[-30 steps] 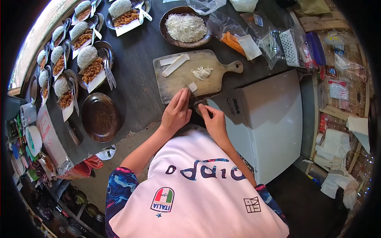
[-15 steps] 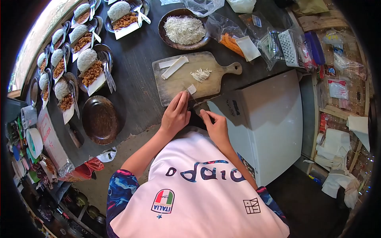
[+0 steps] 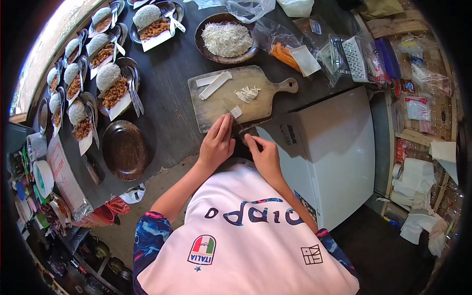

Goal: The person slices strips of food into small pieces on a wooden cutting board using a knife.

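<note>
Little moved since the earlier frame: right hand [image 3: 263, 155] and knife [image 3: 239, 126] sit slightly nearer the left hand [image 3: 217, 142]; white strips [image 3: 215, 85] and cut white shreds [image 3: 247, 94] keep their places on the cutting board [image 3: 257, 78].

Right grip: thumb and fingers clamped on the knife handle, just off the board's near edge; blade slants inward over that edge, so the handle likely has room to move clear of the wood.

Left grip: fingers bunched together at the board's near edge, right beside a small white block [image 3: 236, 111]; probably steadying it against the blade, but cannot tell whether the fingertips touch or pinch it. Block lies on the board, near edge, close by the blade.

Strips lie in the board's far left part, shreds right of them toward the board handle; both away from the blade, likely to keep uncut and cut stuff apart.

Beyond the board on the desk [image 3: 169, 105]: bowl [image 3: 200, 39] heaped with finer white shreds, within reach. Far right of the board: plastic bag [image 3: 264, 35] with orange pieces, then white grater [image 3: 357, 61]. Left of the board: rice plates [image 3: 109, 77] with cutlery set along their sides, presumably to leave the food uncovered, and dark oval plate [image 3: 124, 150].
</note>
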The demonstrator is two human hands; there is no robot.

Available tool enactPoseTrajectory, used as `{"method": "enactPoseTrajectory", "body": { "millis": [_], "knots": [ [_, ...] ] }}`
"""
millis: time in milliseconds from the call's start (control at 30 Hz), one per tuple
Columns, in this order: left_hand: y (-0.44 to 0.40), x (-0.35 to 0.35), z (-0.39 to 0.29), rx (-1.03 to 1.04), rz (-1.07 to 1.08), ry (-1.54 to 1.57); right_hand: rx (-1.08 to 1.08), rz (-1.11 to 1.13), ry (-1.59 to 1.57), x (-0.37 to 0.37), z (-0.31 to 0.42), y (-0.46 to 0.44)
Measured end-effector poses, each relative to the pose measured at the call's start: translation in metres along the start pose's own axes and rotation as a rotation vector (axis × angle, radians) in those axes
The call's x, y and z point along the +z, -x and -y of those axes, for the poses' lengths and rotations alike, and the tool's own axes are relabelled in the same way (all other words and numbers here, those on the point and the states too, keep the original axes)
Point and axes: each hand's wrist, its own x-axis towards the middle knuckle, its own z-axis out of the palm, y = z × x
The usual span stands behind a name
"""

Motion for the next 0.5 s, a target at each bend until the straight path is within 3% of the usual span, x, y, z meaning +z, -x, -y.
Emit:
{"method": "enactPoseTrajectory", "body": {
  "millis": [67,167,267,500],
  "knots": [
    [0.000,0.000,0.001,-0.007,-0.007,0.011,0.042,0.024,-0.012,-0.005,0.002,0.007],
    [0.000,0.001,-0.001,-0.010,-0.007,0.015,-0.094,-0.074,0.003,0.010,-0.025,-0.003],
    [0.001,0.000,-0.001,0.002,-0.009,-0.002,-0.013,-0.007,0.018,0.000,0.007,0.001],
    [0.000,0.000,0.000,-0.003,-0.009,0.001,0.023,0.013,0.002,0.004,-0.014,0.000]
  ]
}}
